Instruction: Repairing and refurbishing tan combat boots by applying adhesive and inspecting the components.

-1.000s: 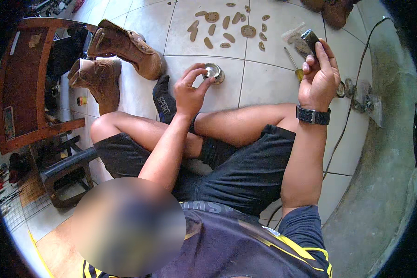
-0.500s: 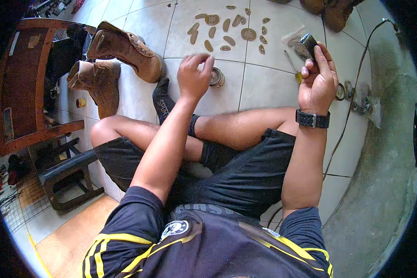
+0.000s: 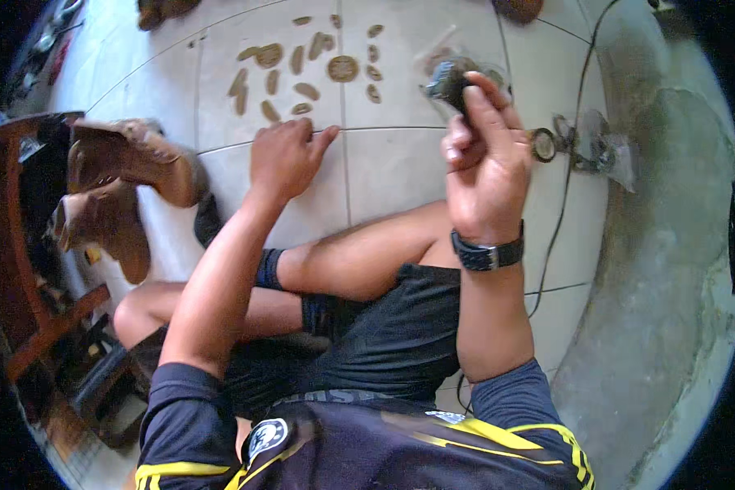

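Note:
My right hand (image 3: 488, 159), with a black watch at its wrist, is raised with thumb and fingers closed on a small dark oblong piece (image 3: 456, 86). One end of that piece looks bluish and shiny; its kind is unclear. My left hand (image 3: 287, 159) hovers above the floor tiles, back upward, thumb held away from bent fingers, with nothing visible in it. Just beyond it lie several thin brown oval pieces (image 3: 305, 91) and two round brown discs, one of them patterned (image 3: 343, 69). The tin seen earlier is hidden now.
Brown boots (image 3: 151, 163) stand at the left, near a wooden frame (image 3: 24, 245) and a dark stool. Beyond my right hand lies a clear plastic bag (image 3: 498, 75). Farther right are a round ring-like item (image 3: 542, 144), another plastic bag (image 3: 621, 159) and a long black cable (image 3: 565, 192).
The whole view has swung right, so the floor and boots sit farther left. My right hand still grips the dark piece. My left hand has turned, its thumb now sticking out.

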